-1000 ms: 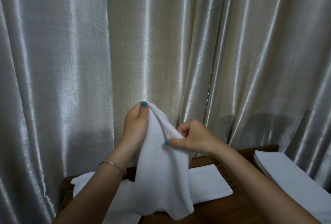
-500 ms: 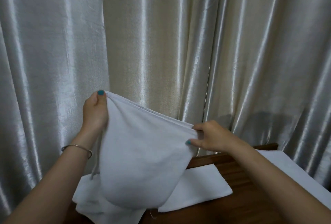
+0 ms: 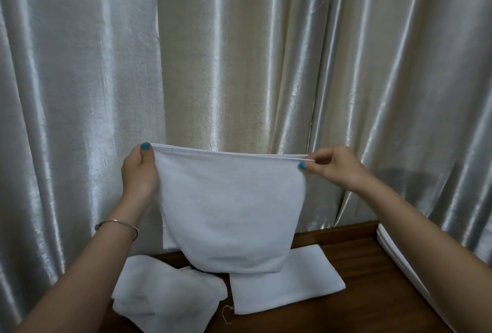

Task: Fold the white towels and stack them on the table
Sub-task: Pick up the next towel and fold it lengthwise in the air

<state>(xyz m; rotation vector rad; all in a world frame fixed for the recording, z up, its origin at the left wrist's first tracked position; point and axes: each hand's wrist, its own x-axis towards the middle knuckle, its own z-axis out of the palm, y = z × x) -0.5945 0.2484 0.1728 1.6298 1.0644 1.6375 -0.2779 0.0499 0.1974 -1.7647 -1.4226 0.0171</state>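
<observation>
In the head view, a white towel [image 3: 229, 215] is held up in the air in front of a pale satin curtain [image 3: 239, 53], above the far edge of a dark wooden table [image 3: 372, 292]. Its doubled, stitched top hem is stretched level between the two hands. The left corner is pinched by the left hand [image 3: 139, 173], thumb at the front with a teal-painted nail; a thin metal bangle [image 3: 117, 226] is worn on that wrist. The right corner is pinched between thumb and fingers of the right hand [image 3: 332, 170], also with a teal nail. The folded bottom of the towel hangs rounded, just above the tabletop.

On the table below, a flat folded towel [image 3: 287, 287] is seen lying under the hanging one, with a loose crumpled towel [image 3: 165, 295] just beside it to the left. A loose thread [image 3: 227, 312] is seen between them. At the right edge, a stack of folded towels [image 3: 399, 258] is partly hidden by the right forearm.
</observation>
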